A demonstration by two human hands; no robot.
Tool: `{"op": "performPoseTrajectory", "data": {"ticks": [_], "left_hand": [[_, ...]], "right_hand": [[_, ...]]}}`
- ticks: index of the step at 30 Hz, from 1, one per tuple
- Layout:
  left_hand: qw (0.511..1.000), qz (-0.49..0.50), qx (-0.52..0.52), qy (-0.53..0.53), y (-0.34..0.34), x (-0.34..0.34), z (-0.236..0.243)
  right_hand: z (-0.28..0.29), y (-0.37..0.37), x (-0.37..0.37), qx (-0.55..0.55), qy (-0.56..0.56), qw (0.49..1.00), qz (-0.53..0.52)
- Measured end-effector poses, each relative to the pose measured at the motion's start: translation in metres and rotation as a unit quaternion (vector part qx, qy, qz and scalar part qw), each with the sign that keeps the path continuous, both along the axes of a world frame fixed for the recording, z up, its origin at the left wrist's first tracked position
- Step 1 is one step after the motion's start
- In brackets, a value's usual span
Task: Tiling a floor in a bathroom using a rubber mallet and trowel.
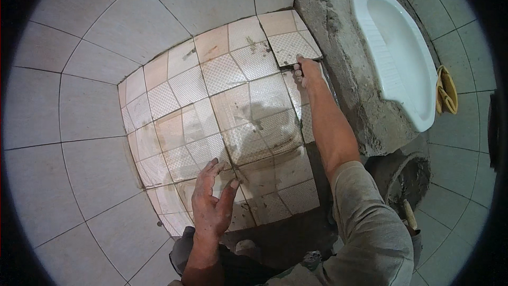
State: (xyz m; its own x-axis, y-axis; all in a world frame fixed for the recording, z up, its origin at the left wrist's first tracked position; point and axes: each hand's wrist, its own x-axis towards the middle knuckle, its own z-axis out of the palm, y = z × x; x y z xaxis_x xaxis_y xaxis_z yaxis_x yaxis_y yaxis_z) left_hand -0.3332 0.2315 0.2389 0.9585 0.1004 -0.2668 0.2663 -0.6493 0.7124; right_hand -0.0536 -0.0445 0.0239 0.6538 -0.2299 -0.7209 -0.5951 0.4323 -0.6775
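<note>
My right hand (307, 71) reaches far out to a patterned floor tile (291, 42) by the far wall. The thumb lies on top of its near edge and the fingers curl at the edge, beside a dark gap. This tile sits slightly askew from its neighbours. My left hand (212, 196) hovers low over the laid floor tiles (193, 122), its fingers apart and nothing in them. Smears of grey mortar mark several of these tiles. Both hands look dusty.
Right of the tiles, a white squat toilet pan (405, 58) is set on a rough cement step (344, 74). A folded yellow item (447, 90) lies beside the pan. Nearer stands a mortar-smeared bucket (405, 177), with a wooden handle (409, 214) close by. Tiled walls (100, 169) surround the floor.
</note>
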Motion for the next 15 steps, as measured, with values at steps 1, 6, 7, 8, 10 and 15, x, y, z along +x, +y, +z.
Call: {"op": "performPoseTrajectory", "data": {"ticks": [1, 6, 7, 8, 10, 15], "left_hand": [[1.000, -0.001, -0.007, -0.001, -0.001, 0.000, 0.000], [0.999, 0.014, -0.029, 0.012, -0.003, 0.001, 0.000], [0.999, 0.011, -0.034, 0.007, -0.003, 0.001, 0.000], [0.999, 0.009, -0.035, 0.009, -0.003, 0.001, 0.001], [0.999, 0.008, -0.037, 0.013, -0.003, 0.001, 0.002], [0.997, 0.034, -0.057, 0.042, -0.006, -0.001, 0.003]], "right_hand": [[0.001, 0.000, 0.001, -0.015, 0.022, 1.000, 0.006], [0.006, 0.002, 0.002, -0.055, 0.061, 0.995, 0.054], [0.007, 0.002, 0.002, -0.068, 0.070, 0.993, 0.065], [0.007, 0.002, 0.003, -0.072, 0.063, 0.993, 0.061], [0.005, 0.002, 0.004, -0.081, 0.054, 0.994, 0.058], [-0.010, -0.002, 0.009, -0.091, 0.051, 0.993, 0.046]]}}
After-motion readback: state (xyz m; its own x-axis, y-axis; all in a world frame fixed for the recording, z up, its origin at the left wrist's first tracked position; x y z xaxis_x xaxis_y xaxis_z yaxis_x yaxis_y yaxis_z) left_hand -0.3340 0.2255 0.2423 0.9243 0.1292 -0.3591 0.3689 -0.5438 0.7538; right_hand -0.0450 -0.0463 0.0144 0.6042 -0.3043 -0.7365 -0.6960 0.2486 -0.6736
